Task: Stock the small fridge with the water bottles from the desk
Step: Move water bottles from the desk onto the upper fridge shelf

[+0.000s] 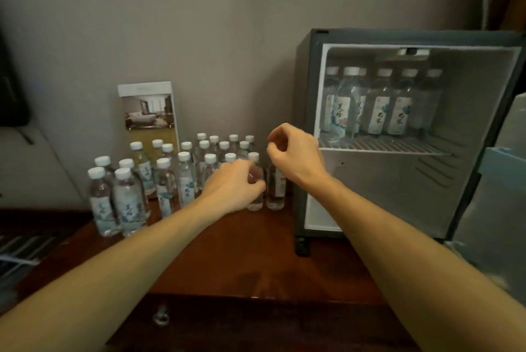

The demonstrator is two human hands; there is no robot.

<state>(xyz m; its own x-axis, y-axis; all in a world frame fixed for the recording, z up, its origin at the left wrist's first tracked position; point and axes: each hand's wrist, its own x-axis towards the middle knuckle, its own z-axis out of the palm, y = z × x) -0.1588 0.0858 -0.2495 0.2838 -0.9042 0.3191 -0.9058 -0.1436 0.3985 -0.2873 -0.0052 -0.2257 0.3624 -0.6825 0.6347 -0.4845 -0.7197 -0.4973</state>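
Several clear water bottles (128, 200) with white caps stand grouped on the brown desk (242, 252), left of the small fridge (307, 129). The fridge door is open, and several bottles (378, 107) stand on its wire shelf (381, 146). My left hand (236, 186) curls round a bottle (254, 198) at the right end of the group. My right hand (293, 152) hovers just above the neighbouring bottle (276, 192), fingers curled, holding nothing I can see. The cap of that bottle is hidden behind my hand.
A brochure card (149, 112) leans against the grey wall behind the bottles. The fridge's lower compartment (384, 189) holds nothing visible. A pale object (495, 209) stands at the far right. A drawer knob (161, 316) shows below the desk edge.
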